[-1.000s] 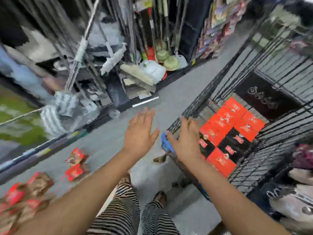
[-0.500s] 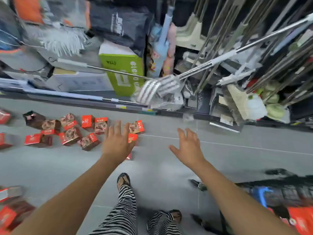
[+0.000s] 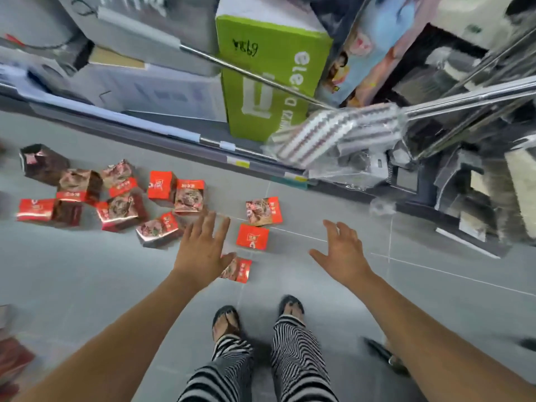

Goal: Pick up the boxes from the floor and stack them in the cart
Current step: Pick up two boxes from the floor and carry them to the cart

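Left grip (image 3: 201, 250) and right grip (image 3: 345, 253) hang released above grey tiled floor (image 3: 87, 274) — red boxes (image 3: 252, 237) scattered (cluttered shelving (image 3: 139, 88) behind).

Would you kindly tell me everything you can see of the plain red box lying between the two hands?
The red box is a small glossy carton, red face up, with a white logo and print too blurred to read. It lies flat, slightly skewed, on the grey tiled floor. Neither the left hand nor the right hand touches it; a picture-faced box lies just beyond its far edge.
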`<state>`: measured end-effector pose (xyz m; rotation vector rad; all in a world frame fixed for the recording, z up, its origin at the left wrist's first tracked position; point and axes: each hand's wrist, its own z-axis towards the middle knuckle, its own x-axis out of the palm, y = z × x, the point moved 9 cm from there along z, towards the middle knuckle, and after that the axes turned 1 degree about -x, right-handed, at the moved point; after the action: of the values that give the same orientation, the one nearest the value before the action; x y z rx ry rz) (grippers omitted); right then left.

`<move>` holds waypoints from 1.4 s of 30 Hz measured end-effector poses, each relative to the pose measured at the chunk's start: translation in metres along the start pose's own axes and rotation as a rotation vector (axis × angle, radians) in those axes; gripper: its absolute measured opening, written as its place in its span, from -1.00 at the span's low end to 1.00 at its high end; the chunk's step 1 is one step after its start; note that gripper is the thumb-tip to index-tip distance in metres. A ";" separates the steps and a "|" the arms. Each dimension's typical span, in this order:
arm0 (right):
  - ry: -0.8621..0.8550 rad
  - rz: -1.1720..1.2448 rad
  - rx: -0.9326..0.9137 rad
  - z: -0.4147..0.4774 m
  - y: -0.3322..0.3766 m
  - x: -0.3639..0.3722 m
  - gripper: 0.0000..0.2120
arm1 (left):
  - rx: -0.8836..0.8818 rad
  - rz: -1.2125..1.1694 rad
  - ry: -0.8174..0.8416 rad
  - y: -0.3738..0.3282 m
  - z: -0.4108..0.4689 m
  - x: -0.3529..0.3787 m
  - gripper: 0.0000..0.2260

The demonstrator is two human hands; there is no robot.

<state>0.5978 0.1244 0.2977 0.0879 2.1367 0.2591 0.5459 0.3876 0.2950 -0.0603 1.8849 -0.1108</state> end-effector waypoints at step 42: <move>-0.534 0.728 -0.200 0.338 -0.061 0.331 0.37 | -0.146 -0.328 -0.266 0.115 0.198 0.330 -0.09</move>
<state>0.7010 0.1696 -0.1657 0.7380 1.4666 0.7748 0.6329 0.4606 -0.0908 -0.4634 1.6012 -0.1800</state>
